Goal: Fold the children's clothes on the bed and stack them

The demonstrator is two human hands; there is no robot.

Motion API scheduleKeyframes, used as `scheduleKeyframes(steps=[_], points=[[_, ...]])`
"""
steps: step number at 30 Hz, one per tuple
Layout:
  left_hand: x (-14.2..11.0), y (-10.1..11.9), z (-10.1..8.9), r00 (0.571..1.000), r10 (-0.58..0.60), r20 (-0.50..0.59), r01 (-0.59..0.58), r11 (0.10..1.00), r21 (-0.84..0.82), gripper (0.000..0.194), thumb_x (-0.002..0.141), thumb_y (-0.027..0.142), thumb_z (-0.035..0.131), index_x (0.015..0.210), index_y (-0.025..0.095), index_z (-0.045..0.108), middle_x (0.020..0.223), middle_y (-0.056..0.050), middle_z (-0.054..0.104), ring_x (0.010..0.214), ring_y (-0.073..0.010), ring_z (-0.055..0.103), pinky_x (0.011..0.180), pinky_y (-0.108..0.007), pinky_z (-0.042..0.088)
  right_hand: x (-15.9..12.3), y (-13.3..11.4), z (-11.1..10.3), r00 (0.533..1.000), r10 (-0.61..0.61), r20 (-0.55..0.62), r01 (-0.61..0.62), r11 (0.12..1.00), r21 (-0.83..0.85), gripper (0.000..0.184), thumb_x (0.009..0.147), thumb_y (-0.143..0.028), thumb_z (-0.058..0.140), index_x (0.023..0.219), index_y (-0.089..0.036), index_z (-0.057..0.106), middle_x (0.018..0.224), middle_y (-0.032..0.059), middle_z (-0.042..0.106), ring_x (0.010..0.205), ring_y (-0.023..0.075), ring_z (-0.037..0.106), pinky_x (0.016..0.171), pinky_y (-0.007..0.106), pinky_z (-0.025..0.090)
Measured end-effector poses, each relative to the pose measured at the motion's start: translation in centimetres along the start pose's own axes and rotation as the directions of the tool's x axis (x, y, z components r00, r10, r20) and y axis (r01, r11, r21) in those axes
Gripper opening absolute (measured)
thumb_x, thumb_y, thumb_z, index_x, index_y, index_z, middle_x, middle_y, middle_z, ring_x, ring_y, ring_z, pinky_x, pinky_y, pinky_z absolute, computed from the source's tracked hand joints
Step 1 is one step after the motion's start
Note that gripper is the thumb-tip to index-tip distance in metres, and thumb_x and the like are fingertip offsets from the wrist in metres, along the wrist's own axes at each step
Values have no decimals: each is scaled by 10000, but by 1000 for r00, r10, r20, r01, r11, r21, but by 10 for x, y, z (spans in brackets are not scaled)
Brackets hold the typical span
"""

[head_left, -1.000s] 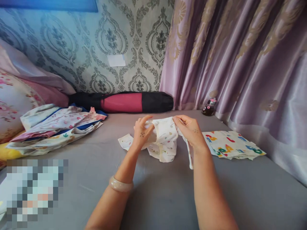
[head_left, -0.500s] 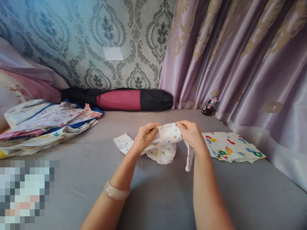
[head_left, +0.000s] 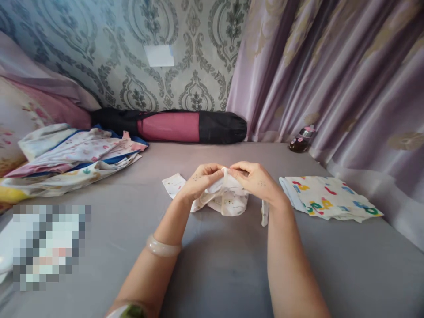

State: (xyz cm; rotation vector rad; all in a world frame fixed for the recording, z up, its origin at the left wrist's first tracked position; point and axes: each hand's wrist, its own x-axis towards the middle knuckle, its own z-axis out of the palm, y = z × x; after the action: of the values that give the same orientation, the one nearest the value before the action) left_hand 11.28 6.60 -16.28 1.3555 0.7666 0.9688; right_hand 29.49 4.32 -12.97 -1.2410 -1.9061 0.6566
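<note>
A small white garment (head_left: pixel 236 204) with a tiny print lies bunched on the grey sheet, its upper part lifted. My left hand (head_left: pixel 204 179) pinches its raised edge from the left, thumb against fingers. From the right, my right hand (head_left: pixel 254 179) grips the same edge, and the fingertips of both hands nearly meet there. One flat end of the garment spreads out beyond my left hand. A narrow white strip hangs beside my right wrist. My hands hide part of the cloth, so its full shape is unclear.
A folded cloth with colourful numbers (head_left: pixel 334 196) lies to the right. Piled clothes (head_left: pixel 89 152) are at the left, near a blurred-out object (head_left: pixel 53 247). Along the wall rests a black and red long bag (head_left: pixel 168 127). A dark bottle (head_left: pixel 302 139) stands by the curtain (head_left: pixel 274 79).
My hands have come closer together along the garment's edge, and the stretched panel between them has folded in. The view has shifted slightly down and left.
</note>
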Motion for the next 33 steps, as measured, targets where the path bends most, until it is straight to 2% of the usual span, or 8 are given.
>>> scheduleKeyframes(steps=[2, 5, 10, 13, 18, 22, 26, 33], points=[[-1, 3, -3, 999, -1, -49, 3, 999, 41, 349, 740, 457, 715, 883, 140, 711, 751, -33, 671, 639, -124, 581, 589, -242, 443, 2, 7, 1, 999, 27, -27, -27, 1000, -1, 284, 856, -444, 582, 845, -206, 737, 828, 28, 727, 767, 181, 639, 696, 284, 469], [-4, 6, -14, 991, 57, -123, -38, 987, 153, 316, 744, 408, 718, 921, 147, 702, 838, -50, 686, 717, -140, 602, 639, -255, 465, 8, 24, 0, 971, 81, -225, -79, 997, 20, 294, 826, -448, 605, 832, -183, 733, 819, 42, 727, 768, 190, 638, 699, 292, 463], [-8, 9, -40, 981, 136, -139, -60, 892, 448, 232, 773, 400, 674, 810, 171, 695, 731, -29, 651, 636, -133, 552, 566, -251, 418, 14, 64, -7, 808, 214, -548, -252, 968, 5, 345, 787, -458, 604, 832, -143, 735, 775, 69, 724, 743, 216, 638, 685, 307, 452], [-9, 9, -46, 984, 142, -103, -55, 809, 586, 197, 785, 379, 654, 767, 187, 694, 664, -8, 618, 594, -127, 514, 544, -252, 384, 14, 82, -8, 778, 269, -568, -307, 951, 31, 360, 769, -475, 600, 814, -143, 733, 756, 68, 719, 722, 216, 631, 670, 304, 452], [-10, 12, -35, 986, 111, 121, -164, 717, 678, 218, 766, 413, 679, 841, 210, 659, 811, -21, 625, 733, -164, 553, 641, -277, 429, 14, 85, -7, 771, 289, -568, -329, 944, 33, 355, 762, -482, 600, 792, -153, 730, 743, 59, 715, 714, 212, 624, 661, 297, 451], [-15, 14, -22, 975, 149, 163, -220, 559, 800, 285, 683, 351, 742, 878, 234, 569, 901, -23, 568, 857, -203, 529, 747, -318, 449, 14, 81, -7, 766, 293, -572, -331, 943, 39, 350, 770, -475, 593, 793, -154, 730, 761, 63, 718, 735, 214, 627, 657, 292, 449], [-15, 3, -22, 983, 99, 153, -182, 472, 863, 241, 658, 154, 643, 824, 238, 490, 874, -15, 551, 845, -205, 523, 729, -314, 432, 13, 83, -8, 749, 305, -589, -337, 940, 57, 355, 768, -477, 591, 801, -152, 730, 763, 68, 718, 728, 215, 627, 657, 294, 453], [-4, -10, -48, 975, 199, -96, -65, 674, 736, 112, 761, 273, 596, 848, 223, 547, 745, 13, 584, 654, -142, 522, 589, -256, 399, 14, 90, -9, 734, 285, -616, -338, 941, 33, 374, 767, -491, 586, 804, -149, 733, 761, 70, 717, 724, 215, 622, 653, 292, 450]])
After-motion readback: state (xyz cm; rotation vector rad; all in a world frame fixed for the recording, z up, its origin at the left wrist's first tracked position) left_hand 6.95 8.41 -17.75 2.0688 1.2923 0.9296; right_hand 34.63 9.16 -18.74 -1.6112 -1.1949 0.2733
